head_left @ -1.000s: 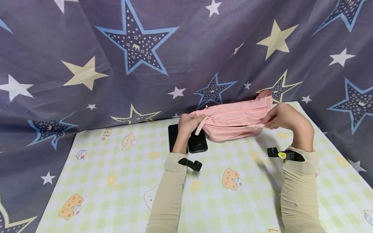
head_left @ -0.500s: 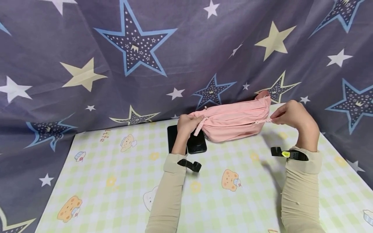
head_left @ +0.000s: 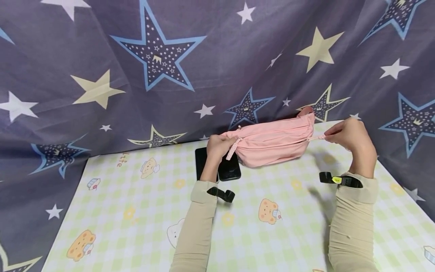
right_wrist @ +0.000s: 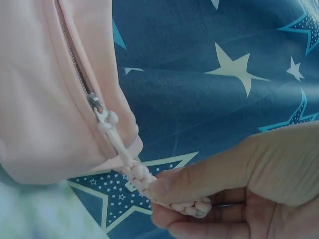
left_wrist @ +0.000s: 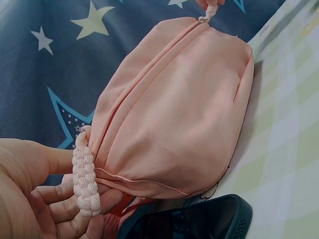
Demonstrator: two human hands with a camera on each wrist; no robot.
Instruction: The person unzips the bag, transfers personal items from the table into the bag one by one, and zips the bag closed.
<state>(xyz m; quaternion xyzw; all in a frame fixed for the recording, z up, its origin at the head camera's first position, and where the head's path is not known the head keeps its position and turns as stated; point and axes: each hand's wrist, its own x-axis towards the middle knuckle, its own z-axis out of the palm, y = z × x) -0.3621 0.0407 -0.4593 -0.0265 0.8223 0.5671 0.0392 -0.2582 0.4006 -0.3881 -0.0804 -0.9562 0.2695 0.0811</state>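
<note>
A pink fabric bag lies at the back of the table, against the curtain. My left hand pinches its left end between thumb and fingers. A braided cord pull hangs across those fingers in the left wrist view. At the other end, my right hand pinches a second braided zipper pull, stretched away from the bag. Its metal slider sits near the right end of the zipper in the right wrist view. The bag's inside is hidden.
Two dark phones lie side by side under my left wrist, partly covered by the hand and bag. A star-print curtain stands behind the checked tablecloth. The table's right edge runs beyond my right arm.
My right hand has moved to the right with the zipper pull, and the slider has travelled along to the bag's right end. My left hand keeps its hold on the left end.
</note>
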